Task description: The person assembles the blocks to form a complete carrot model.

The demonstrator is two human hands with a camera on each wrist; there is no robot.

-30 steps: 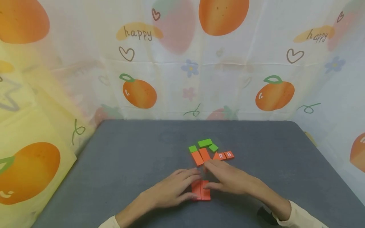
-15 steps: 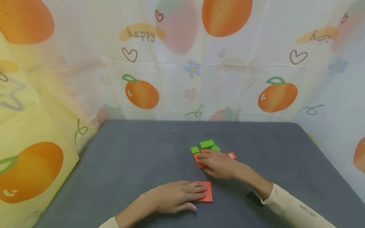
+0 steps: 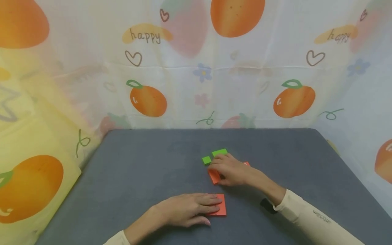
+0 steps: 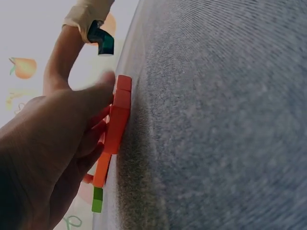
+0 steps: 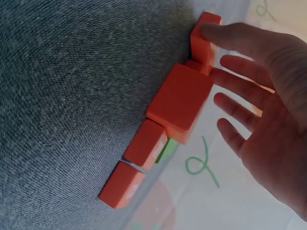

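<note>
In the head view my left hand (image 3: 188, 209) lies with straight fingers across two flat red-orange blocks (image 3: 222, 204) placed side by side on the dark table. Farther off, my right hand (image 3: 235, 170) pinches an orange rectangular block (image 3: 214, 176) between thumb and fingers. The right wrist view has the thumb pressed against this block's near end (image 5: 201, 44). Beside it stand a wide red block (image 5: 181, 98) and two smaller red blocks (image 5: 145, 143), partly covered by the hand in the head view. A green square block (image 3: 206, 160) sits just beyond the fingers.
A longer green block (image 3: 219, 152) lies behind the right hand. The grey table (image 3: 137, 163) ends at a white fruit-print cloth (image 3: 183, 68) at the back, with a yellow cloth (image 3: 33, 136) at left. A black wrist camera (image 3: 268, 206) hangs under the right forearm.
My left hand has settled onto the two red-orange blocks. My right hand has moved away from them to the far cluster and taken hold of an orange block, which has shifted slightly.
</note>
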